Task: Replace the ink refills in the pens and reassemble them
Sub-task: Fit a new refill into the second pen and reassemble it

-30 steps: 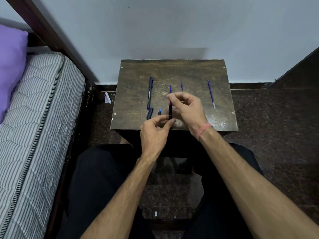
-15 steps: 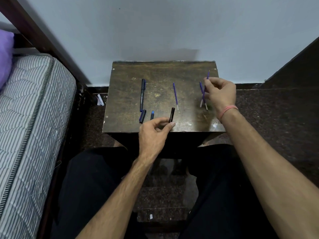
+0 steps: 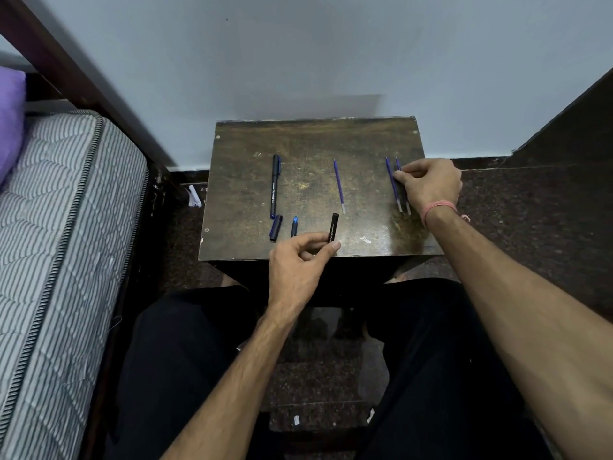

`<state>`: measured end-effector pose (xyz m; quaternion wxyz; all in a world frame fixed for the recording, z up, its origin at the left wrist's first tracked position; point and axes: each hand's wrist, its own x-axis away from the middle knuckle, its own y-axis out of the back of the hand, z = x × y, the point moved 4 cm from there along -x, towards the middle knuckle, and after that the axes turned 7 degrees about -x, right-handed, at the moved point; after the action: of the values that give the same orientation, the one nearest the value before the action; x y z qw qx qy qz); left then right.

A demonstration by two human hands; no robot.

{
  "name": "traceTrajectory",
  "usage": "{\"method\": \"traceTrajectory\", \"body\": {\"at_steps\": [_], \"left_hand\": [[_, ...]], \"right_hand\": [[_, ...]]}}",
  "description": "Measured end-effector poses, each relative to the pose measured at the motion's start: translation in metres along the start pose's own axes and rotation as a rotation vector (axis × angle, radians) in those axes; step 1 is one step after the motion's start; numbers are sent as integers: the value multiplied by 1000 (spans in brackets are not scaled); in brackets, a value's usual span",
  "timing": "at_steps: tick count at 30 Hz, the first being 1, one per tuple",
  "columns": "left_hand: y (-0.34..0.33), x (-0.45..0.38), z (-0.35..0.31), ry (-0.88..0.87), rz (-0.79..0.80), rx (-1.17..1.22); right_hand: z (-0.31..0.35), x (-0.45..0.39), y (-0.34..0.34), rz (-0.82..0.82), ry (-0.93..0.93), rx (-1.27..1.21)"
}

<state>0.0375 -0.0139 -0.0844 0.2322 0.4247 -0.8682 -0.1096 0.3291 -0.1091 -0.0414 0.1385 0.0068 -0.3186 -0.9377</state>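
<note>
A small dark wooden table (image 3: 365, 141) stands before me. My left hand (image 3: 298, 260) pinches the lower end of a black pen barrel (image 3: 333, 226) at the table's front edge. My right hand (image 3: 429, 185) rests at the right side, fingertips on a blue refill (image 3: 399, 166) that lies beside a second blue refill (image 3: 392, 184). A third blue refill (image 3: 339, 185) lies alone in the middle. At the left lie a whole black pen (image 3: 274, 185), a blue cap (image 3: 276, 227) and a small blue tip piece (image 3: 294, 225).
A striped mattress (image 3: 66, 244) with a purple pillow (image 3: 10, 121) runs along the left, behind a dark wooden bed frame. A pale wall rises behind the table. My knees in black trousers sit below the table's front edge, over a dark speckled floor.
My right hand carried a blue refill from the barrel to the right side and lowered it beside the other refill there. My left hand kept hold of the barrel.
</note>
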Motion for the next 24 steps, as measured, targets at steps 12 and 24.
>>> {"method": "traceTrajectory", "body": {"at_steps": [12, 24], "left_hand": [[0, 4, -10, 39, -42, 68], [-2, 6, -9, 43, -65, 80]], "right_hand": [[7, 10, 4, -37, -40, -21], [57, 78, -48, 112, 237, 129]]}}
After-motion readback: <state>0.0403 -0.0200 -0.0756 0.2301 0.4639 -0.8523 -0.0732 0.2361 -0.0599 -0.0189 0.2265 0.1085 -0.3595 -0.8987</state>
